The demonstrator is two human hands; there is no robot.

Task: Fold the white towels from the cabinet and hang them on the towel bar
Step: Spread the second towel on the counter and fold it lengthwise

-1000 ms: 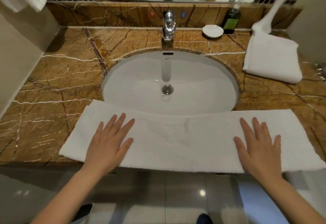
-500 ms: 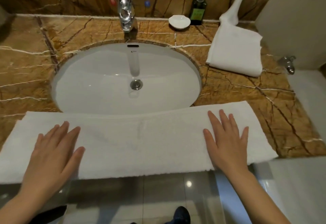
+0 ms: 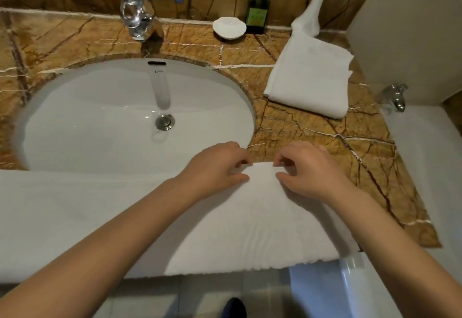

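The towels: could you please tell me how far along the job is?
Done: one folded towel lies on the counter. In hand: the left hand and right hand pinch the far edge of a long towel spread along the counter's front. Left: that fold and all hanging; no towel bar is in view.

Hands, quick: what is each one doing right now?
Left hand: pinching the far edge of the long white cloth towel.
Right hand: pinching the same edge.
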